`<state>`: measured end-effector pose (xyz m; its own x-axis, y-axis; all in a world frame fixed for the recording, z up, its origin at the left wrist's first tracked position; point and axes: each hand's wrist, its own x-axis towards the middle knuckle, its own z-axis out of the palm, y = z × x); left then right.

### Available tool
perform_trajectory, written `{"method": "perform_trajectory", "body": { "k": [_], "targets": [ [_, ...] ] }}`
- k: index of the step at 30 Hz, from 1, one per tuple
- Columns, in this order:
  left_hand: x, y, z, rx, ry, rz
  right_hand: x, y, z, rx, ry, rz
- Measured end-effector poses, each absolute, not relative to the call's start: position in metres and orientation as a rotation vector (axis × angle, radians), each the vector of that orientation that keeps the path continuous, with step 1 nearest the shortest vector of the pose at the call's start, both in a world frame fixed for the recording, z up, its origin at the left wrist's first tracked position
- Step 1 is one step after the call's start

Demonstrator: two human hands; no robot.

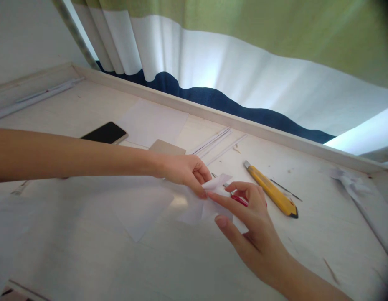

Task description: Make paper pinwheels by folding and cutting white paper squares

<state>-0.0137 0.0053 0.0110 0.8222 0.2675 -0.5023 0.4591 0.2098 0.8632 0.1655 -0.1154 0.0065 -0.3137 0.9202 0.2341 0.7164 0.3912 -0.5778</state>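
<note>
My left hand [188,170] is closed, pinching a folded piece of white paper [217,182] between thumb and fingers. My right hand [248,217] comes in from the lower right, its thumb held away from its index finger. That index fingertip touches the paper close to my left thumb. Several paper flaps spread out below the pinch. Partly hidden behind my right fingers lies a tool with a red handle [239,199]; its kind I cannot make out. Right of that hand, a yellow utility knife [270,188] rests on the white table [168,267].
A phone [104,133] and a white sheet [151,121] lie beyond my left forearm, near a beige card [167,147]. Another sheet [140,209] is on this side. Thin paper strips [212,142] point toward the raised back edge, below a curtain [212,54]. Crumpled paper [353,184] sits far right.
</note>
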Motion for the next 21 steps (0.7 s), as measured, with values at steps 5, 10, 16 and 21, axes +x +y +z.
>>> {"method": "perform_trajectory", "body": {
  "k": [5,10,16,21],
  "targets": [
    [-0.015,-0.002,0.030,1.693,0.768,0.030,0.179,-0.100,0.005,-1.480,-1.618,0.659],
    [-0.016,-0.018,0.049,1.912,0.857,0.274,0.171,-0.087,0.008,-1.555,-1.597,1.037],
    [-0.013,-0.025,0.051,1.938,0.928,0.411,0.157,-0.078,0.020,-1.472,-1.514,1.220],
    [-0.014,-0.028,0.057,1.872,1.050,0.331,0.158,-0.079,0.022,-1.516,-1.519,1.262]
  ]
}}
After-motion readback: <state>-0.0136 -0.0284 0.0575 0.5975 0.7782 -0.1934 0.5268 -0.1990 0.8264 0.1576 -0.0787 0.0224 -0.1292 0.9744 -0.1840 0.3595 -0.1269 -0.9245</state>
